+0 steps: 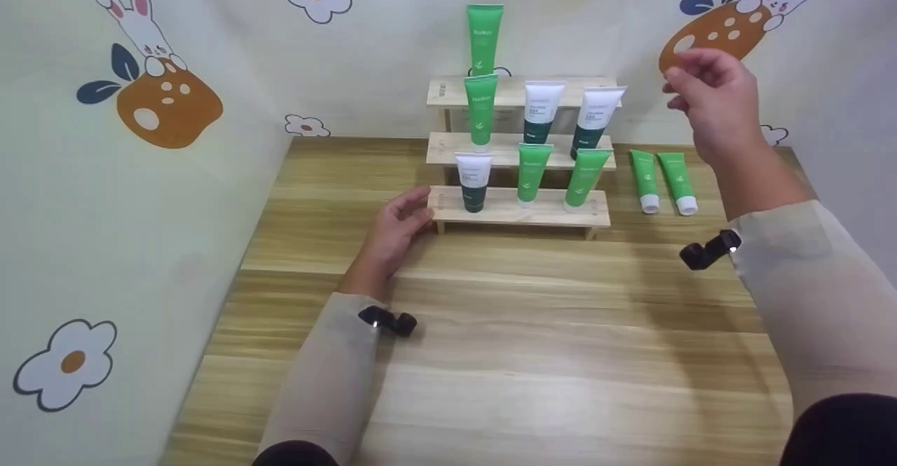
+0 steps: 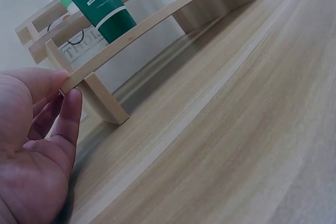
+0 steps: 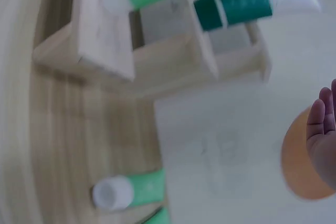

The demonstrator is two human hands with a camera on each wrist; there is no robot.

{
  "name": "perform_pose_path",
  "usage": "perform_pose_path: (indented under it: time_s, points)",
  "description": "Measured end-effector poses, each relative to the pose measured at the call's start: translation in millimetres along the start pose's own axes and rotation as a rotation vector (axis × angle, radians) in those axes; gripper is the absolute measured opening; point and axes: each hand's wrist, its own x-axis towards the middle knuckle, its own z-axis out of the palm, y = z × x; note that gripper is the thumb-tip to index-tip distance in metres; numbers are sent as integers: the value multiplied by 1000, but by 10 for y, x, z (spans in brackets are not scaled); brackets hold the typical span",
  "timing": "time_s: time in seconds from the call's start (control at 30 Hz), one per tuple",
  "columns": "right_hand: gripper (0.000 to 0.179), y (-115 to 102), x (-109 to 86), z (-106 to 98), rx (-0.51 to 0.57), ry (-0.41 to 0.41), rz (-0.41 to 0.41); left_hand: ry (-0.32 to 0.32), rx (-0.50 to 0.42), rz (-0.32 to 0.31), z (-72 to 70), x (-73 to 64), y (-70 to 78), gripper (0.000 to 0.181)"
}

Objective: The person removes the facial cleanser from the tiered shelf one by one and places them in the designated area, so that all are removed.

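Note:
My left hand [image 1: 394, 233] pinches the left end of the lowest step of a three-step wooden display rack [image 1: 518, 218], thumb on top and fingers beneath in the left wrist view. A white and dark-green tube [image 1: 474, 180] stands on that step beside two green tubes [image 1: 535, 174]. The middle step carries a green tube [image 1: 481, 110] and two white and dark-green tubes [image 1: 544, 110]. Another green tube [image 1: 483, 37] stands on the top step. My right hand [image 1: 722, 105] is raised in the air right of the rack, fingers loosely bent, with nothing visible in it.
Two green tubes with white caps [image 1: 645, 179] lie side by side on the wood-grain table [image 1: 518, 326], right of the rack. A patterned backdrop [image 1: 378, 52] rises behind the rack and along the left and right sides.

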Motion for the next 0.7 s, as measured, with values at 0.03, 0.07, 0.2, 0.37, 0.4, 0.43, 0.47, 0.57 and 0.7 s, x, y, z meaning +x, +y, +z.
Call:
perform_pose_path:
  time_s: [0.03, 0.07, 0.2, 0.37, 0.4, 0.43, 0.47, 0.57, 0.7]
  points:
    - [53, -42, -5, 72, 0, -20, -21, 0, -7, 3, 2, -3, -1, 49]
    - [50, -87, -11, 143, -4, -39, -39, -1, -12, 6, 4, -4, -3, 49]
    - [45, -248, 0, 388, -41, -102, -90, -1, -3, 5, 9, 9, -11, 48]
    - [49, -395, 36, 661, -117, -171, -100, -12, -23, 0, 9, 24, -22, 49]
    - [51, -420, 40, 714, -148, -183, -96, -11, -28, -1, 8, 24, -24, 49]
    - [52, -440, 46, 767, -179, -196, -96, -12, -32, -1, 6, 24, -27, 49]
    - [52, -462, 52, 821, -205, -208, -91, -12, -28, 0, 3, 24, -30, 49]
    - [52, -517, 72, 981, -287, -240, -78, -14, -23, 1, -7, 22, -34, 49]
    - [46, -563, 104, 1184, -332, -284, -67, -15, -9, -8, -27, 22, -30, 49]
